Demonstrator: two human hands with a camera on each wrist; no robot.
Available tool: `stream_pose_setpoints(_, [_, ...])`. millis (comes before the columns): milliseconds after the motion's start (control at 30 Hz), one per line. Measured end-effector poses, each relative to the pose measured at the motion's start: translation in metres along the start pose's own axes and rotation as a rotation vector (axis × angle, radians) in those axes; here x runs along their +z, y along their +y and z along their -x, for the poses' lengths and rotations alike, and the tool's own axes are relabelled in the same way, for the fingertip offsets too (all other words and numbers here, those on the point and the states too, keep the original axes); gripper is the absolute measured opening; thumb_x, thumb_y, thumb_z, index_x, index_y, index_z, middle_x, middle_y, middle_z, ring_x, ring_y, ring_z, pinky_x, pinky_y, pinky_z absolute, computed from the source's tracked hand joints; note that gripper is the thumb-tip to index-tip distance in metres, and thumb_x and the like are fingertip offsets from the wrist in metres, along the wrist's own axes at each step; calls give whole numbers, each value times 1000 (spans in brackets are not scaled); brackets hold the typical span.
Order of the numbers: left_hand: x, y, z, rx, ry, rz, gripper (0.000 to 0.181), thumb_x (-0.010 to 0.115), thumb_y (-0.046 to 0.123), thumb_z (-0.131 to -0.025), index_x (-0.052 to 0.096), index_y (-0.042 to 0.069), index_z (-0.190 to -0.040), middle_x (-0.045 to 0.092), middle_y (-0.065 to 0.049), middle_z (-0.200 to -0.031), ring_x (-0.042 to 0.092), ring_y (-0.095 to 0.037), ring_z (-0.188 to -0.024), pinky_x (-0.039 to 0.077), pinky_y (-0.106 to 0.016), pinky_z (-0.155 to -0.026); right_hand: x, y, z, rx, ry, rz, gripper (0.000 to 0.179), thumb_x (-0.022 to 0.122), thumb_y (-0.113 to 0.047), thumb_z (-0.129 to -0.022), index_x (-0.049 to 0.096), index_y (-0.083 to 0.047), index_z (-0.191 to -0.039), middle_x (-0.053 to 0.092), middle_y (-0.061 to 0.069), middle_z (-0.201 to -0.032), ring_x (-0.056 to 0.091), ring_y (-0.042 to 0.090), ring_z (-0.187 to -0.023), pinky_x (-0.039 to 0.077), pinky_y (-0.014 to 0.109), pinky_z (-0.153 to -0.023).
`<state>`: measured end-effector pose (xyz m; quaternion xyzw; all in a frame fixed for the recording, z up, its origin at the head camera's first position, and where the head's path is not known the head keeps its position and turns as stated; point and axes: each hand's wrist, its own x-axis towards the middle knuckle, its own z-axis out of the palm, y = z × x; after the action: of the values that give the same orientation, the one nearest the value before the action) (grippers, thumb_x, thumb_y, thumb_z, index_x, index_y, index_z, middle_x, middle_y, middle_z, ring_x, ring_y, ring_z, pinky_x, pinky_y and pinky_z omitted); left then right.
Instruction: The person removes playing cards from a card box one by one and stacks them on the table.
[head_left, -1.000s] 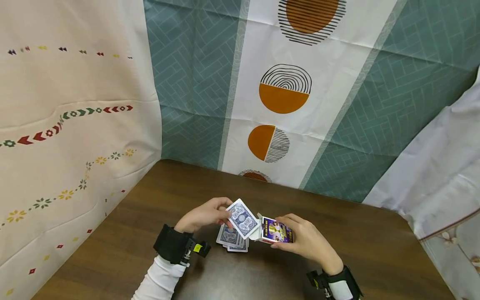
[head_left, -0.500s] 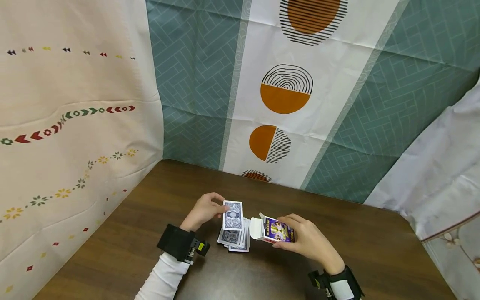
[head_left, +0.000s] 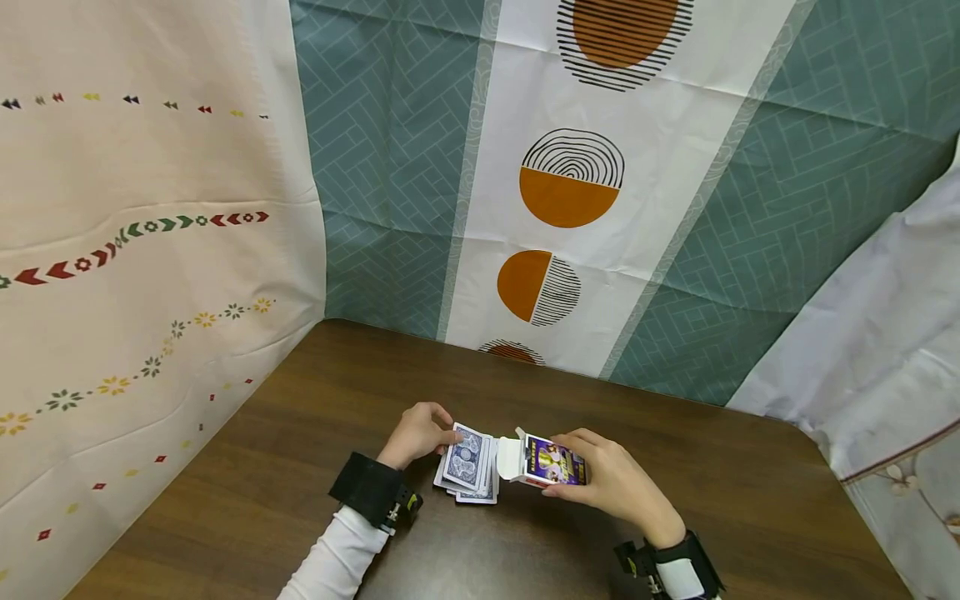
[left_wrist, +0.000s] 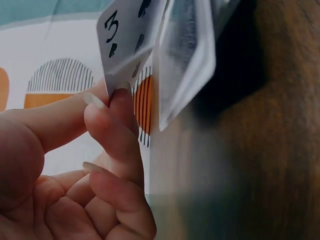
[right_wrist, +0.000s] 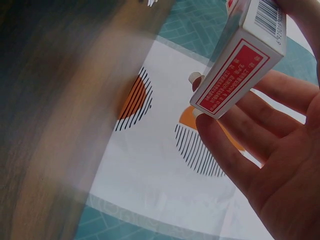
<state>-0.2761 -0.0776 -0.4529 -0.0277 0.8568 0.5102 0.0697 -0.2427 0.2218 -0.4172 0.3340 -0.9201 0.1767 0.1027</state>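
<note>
My left hand (head_left: 417,435) pinches a playing card (head_left: 467,457) by its left edge, thumb on the blue patterned back. In the left wrist view, the face of this playing card (left_wrist: 125,50) shows a black 3. Right under it lies a loose pile of playing cards (head_left: 477,497), backs up, on the table. My right hand (head_left: 611,479) grips a purple card box (head_left: 553,461), tilted above the table, its white flap open toward the pile. The right wrist view shows the end of the card box (right_wrist: 232,77) with a red label, fingers round it. The box's inside is hidden.
The brown wooden table (head_left: 375,367) reaches back to a teal and white cloth (head_left: 570,292) hung behind it. A cream patterned cloth (head_left: 187,275) hangs on the left, and a white cloth (head_left: 885,350) on the right.
My left hand has drawn the card leftward from beside the box's mouth and lowered it onto the pile. The right hand and the box have stayed almost still.
</note>
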Motion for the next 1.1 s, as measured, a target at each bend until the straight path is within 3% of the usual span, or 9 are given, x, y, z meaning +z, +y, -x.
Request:
stream_pose_setpoints(133, [3,-1,0,21,36,-76,26,80,10,-77,62,0,-92,63,-6,-62,61,-17,-52,41,-24,-50,1,0,0,2,-16,2,63,79,-55,-71,67,-10,-115,65,-1,-107,55,5,-81,48,19,-65])
stream_pose_setpoints(367, [8,-7,-3,90,118,-256,26,82,15,-73,63,0,-82,64,-11,-80,54,-21,-69,43,-31,-60,4,-1,-1,-2,-26,-4,66,74,-61,-72,67,-10,-115,65,-2,-106,54,5,-80,47,17,-65])
stream_pose_setpoints(500, [10,-8,-4,95,135,-274,26,83,16,-73,62,0,-78,63,-10,-78,54,-22,-71,44,-33,-63,3,-1,-1,0,-29,-4,66,75,-60,-72,66,-11,-116,65,-2,-107,54,4,-80,47,17,-65])
stream_pose_setpoints(767, [12,-6,-1,80,148,-304,29,82,18,-75,57,4,-68,54,-3,-66,48,-18,-62,37,-28,-55,4,-1,-2,-24,-16,-8,66,74,-61,-73,66,-11,-115,65,-2,-107,55,4,-80,47,18,-65])
stream_pose_setpoints(1100, [17,-4,4,65,114,-360,42,79,23,-79,47,10,-55,36,4,-54,37,-14,-53,26,-26,-48,4,-3,-2,-29,-27,2,65,73,-62,-73,66,-13,-115,65,-4,-106,54,4,-81,48,18,-67])
